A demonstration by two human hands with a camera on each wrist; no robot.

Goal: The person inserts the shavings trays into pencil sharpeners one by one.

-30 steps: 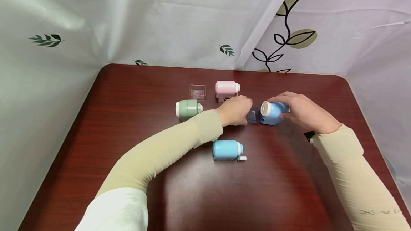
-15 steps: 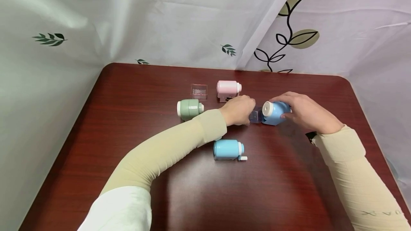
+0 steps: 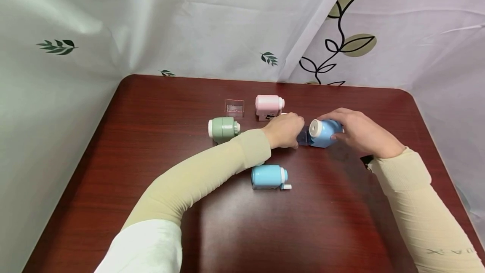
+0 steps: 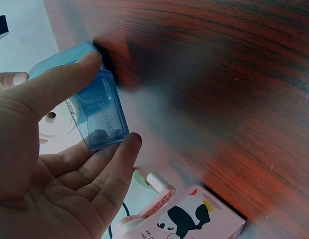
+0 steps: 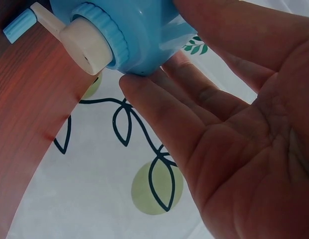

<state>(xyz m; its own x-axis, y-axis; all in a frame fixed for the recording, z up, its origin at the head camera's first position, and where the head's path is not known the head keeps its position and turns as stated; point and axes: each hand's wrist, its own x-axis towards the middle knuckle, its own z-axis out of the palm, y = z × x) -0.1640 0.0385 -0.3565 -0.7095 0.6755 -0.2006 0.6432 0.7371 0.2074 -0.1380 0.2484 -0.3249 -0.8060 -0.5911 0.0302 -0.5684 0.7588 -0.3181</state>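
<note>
On the right of the table in the head view, my right hand (image 3: 361,132) grips a blue hand-crank pencil sharpener (image 3: 326,134) by its body. Its crank (image 5: 47,20) shows in the right wrist view. Between thumb and fingers, my left hand (image 3: 284,130) pinches a see-through blue shavings drawer (image 4: 102,117). The drawer meets the sharpener's lower side; how far it sits inside is hard to tell. Behind the left hand stands a pink sharpener (image 3: 268,104) with a panda print. A green sharpener (image 3: 223,128) is to the left, partly behind the sleeve.
A light blue sharpener (image 3: 268,176) with its crank lies nearer the front of the table (image 3: 303,231). At the back left of the pink sharpener sits a clear pinkish drawer (image 3: 234,108). White patterned curtains (image 3: 227,24) border the table's far edge and sides.
My left hand has shifted slightly right with the drawer, closer against the blue sharpener. The right hand keeps its grip almost unmoved. The other sharpeners stay in place.
</note>
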